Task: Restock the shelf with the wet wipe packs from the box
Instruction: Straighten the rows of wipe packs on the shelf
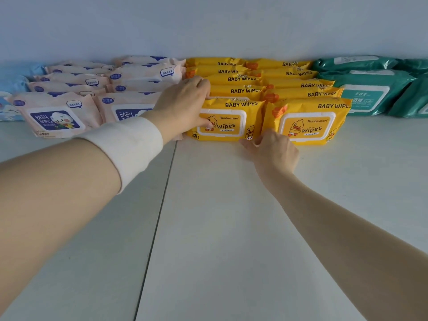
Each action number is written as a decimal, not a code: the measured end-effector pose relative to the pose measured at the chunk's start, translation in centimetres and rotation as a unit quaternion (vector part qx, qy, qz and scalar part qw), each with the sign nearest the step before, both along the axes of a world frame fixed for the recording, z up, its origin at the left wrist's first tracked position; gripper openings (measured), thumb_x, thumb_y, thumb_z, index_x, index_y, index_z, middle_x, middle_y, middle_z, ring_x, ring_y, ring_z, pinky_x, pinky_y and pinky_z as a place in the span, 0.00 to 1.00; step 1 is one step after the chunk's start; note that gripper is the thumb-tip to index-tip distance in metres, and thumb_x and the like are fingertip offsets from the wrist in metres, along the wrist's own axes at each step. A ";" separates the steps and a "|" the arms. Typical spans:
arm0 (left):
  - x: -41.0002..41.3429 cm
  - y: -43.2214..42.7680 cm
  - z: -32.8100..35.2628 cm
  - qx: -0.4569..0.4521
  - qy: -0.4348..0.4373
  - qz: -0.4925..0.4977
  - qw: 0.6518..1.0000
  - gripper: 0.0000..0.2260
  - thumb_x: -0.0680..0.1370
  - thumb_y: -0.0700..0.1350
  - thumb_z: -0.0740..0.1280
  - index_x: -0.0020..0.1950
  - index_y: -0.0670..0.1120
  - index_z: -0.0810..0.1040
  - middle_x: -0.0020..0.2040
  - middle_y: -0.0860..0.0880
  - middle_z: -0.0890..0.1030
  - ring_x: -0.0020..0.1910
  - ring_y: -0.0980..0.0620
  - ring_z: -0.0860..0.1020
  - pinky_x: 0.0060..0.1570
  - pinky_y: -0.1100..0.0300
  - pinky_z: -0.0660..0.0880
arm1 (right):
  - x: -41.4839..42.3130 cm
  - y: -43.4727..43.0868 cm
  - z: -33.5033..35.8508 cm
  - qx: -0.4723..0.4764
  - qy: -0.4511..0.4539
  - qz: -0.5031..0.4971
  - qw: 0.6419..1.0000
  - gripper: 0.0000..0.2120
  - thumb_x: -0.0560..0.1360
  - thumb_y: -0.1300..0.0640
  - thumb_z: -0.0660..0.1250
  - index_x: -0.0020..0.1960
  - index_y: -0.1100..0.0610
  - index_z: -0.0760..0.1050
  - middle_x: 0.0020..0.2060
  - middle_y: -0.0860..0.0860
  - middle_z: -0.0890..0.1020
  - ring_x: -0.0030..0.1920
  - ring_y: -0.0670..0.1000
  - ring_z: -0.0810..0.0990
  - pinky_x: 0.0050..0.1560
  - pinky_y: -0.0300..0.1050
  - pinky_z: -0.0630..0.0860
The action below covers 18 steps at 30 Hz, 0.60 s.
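Both forearms reach forward over the white shelf (220, 228), the left one crossing a dark seam (157, 223) in its surface and wearing a white wristband (129, 144). The right hand (275, 151) lies low on the shelf with its knuckles up. Its curled fingers and thumb pinch the lower right corner of the front yellow pack (229, 122). The left hand (183, 105) grips the same pack at its left end, with the fingers hooked over the top edge and the thumb pressed on the printed face.

This pack leans back on its long bottom edge, lid face toward the camera. Its long axis runs left to right, parallel to the shelf's back edge. A second yellow pack (305, 123) stands just beside it on the right.

More yellow packs overlap behind them in 2 columns toward the back edge. Pink packs (55, 114) fill the left and green packs (366, 93) the right, with blue packs (14, 82) at the far left edge.
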State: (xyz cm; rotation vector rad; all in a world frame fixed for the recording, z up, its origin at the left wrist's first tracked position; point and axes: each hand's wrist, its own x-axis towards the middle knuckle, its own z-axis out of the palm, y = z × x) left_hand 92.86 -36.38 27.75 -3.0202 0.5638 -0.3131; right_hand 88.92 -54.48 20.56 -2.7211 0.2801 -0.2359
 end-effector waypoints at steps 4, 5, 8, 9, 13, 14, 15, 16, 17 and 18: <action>0.7 0.5 -0.5 -0.010 0.009 -0.010 1.000 0.29 0.66 0.57 0.74 0.59 0.43 0.68 0.60 0.45 0.74 0.56 0.45 0.75 0.45 0.53 0.72 | 1.5 0.7 -0.2 0.053 0.027 -0.032 0.998 0.23 0.74 0.38 0.61 0.47 0.57 0.81 0.43 0.54 0.84 0.46 0.56 0.80 0.37 0.43 0.67; 0.9 0.5 -0.7 -0.015 0.009 -0.009 1.000 0.30 0.66 0.57 0.74 0.59 0.43 0.68 0.60 0.45 0.74 0.55 0.45 0.75 0.45 0.53 0.72 | 1.8 0.9 -0.4 0.062 0.032 -0.034 0.997 0.22 0.75 0.39 0.61 0.46 0.56 0.81 0.43 0.54 0.84 0.46 0.56 0.80 0.38 0.43 0.70; 1.6 0.7 -0.9 -0.025 0.009 -0.006 1.000 0.30 0.65 0.57 0.74 0.59 0.43 0.68 0.59 0.44 0.74 0.54 0.44 0.75 0.43 0.54 0.70 | 2.7 1.9 -0.8 0.084 0.038 -0.036 0.995 0.19 0.77 0.43 0.59 0.48 0.56 0.81 0.43 0.53 0.84 0.48 0.56 0.81 0.44 0.44 0.75; 1.9 0.8 -0.8 -0.025 0.010 -0.005 1.000 0.30 0.65 0.57 0.74 0.58 0.43 0.68 0.59 0.44 0.74 0.53 0.44 0.75 0.41 0.55 0.69 | 3.0 2.2 -0.9 0.091 0.039 -0.040 0.994 0.18 0.78 0.44 0.59 0.49 0.56 0.80 0.43 0.54 0.85 0.48 0.56 0.81 0.43 0.43 0.74; 2.3 0.9 -0.6 -0.008 0.009 -0.008 1.000 0.30 0.64 0.58 0.74 0.56 0.43 0.67 0.61 0.44 0.75 0.54 0.43 0.76 0.40 0.56 0.67 | 3.4 2.7 -0.6 0.098 0.035 -0.047 0.993 0.16 0.78 0.46 0.59 0.50 0.56 0.79 0.43 0.54 0.84 0.48 0.56 0.81 0.42 0.43 0.72; 2.2 0.9 -0.7 -0.006 0.008 -0.009 1.000 0.30 0.64 0.58 0.74 0.56 0.43 0.67 0.60 0.44 0.75 0.54 0.43 0.75 0.40 0.55 0.67 | 3.3 2.6 -0.6 0.096 0.035 -0.043 0.994 0.16 0.79 0.46 0.59 0.50 0.56 0.79 0.43 0.54 0.84 0.48 0.57 0.81 0.42 0.43 0.72; 2.1 0.9 -0.7 -0.008 0.008 -0.010 1.000 0.30 0.64 0.58 0.74 0.57 0.43 0.67 0.60 0.44 0.75 0.54 0.43 0.75 0.41 0.55 0.68 | 3.2 2.4 -0.6 0.096 0.036 -0.036 0.994 0.15 0.79 0.46 0.59 0.50 0.56 0.78 0.43 0.54 0.84 0.48 0.57 0.81 0.42 0.43 0.72; 2.1 0.9 -0.7 -0.012 0.013 -0.012 1.000 0.31 0.64 0.58 0.74 0.58 0.43 0.67 0.60 0.44 0.75 0.55 0.43 0.75 0.42 0.54 0.68 | 3.1 2.3 -0.6 0.099 0.041 -0.026 0.994 0.15 0.79 0.46 0.59 0.50 0.56 0.78 0.43 0.54 0.84 0.47 0.57 0.81 0.42 0.43 0.73; 2.1 1.0 -0.7 -0.015 0.021 -0.017 1.000 0.31 0.64 0.58 0.75 0.58 0.44 0.67 0.60 0.44 0.74 0.55 0.43 0.75 0.43 0.55 0.68 | 3.1 2.2 -0.6 0.103 0.046 -0.015 0.993 0.15 0.78 0.46 0.60 0.50 0.56 0.78 0.43 0.53 0.84 0.47 0.56 0.81 0.43 0.44 0.74; 2.1 1.2 -0.5 -0.016 0.030 -0.024 0.999 0.31 0.64 0.58 0.75 0.58 0.44 0.67 0.61 0.44 0.74 0.56 0.44 0.75 0.44 0.55 0.68 | 3.1 2.1 -0.6 0.108 0.051 -0.005 0.993 0.15 0.78 0.46 0.61 0.50 0.56 0.79 0.43 0.53 0.84 0.47 0.56 0.81 0.44 0.44 0.74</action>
